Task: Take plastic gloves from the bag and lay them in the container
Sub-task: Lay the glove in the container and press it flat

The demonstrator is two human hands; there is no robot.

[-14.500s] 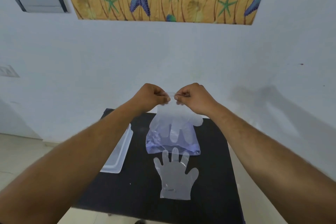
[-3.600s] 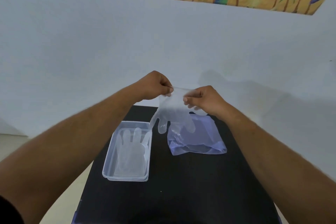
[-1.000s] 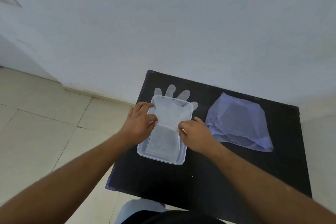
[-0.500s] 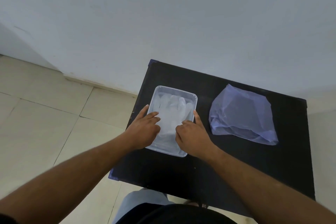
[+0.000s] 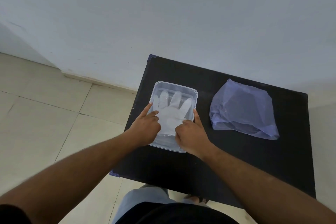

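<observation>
A clear rectangular plastic container [image 5: 176, 84] sits on the left part of a black table [image 5: 236, 162]. Clear plastic gloves [image 5: 171, 112] lie flat inside it, fingers pointing away from me. My left hand [image 5: 145, 127] rests on the container's left side, its index finger stretched along the rim and its other fingers pressing on the glove. On the right side my right hand [image 5: 190, 132] does the same. Neither hand grips anything. A translucent bluish plastic bag [image 5: 241, 109] lies to the right of the container, apart from both hands.
The table stands against a white wall [image 5: 181, 14]. A tiled floor [image 5: 45, 114] lies to its left. My legs [image 5: 141, 200] show below the table's near edge.
The glove has gone from overhanging the container's far rim to lying flat inside it. My hands have let go and now press on it.
</observation>
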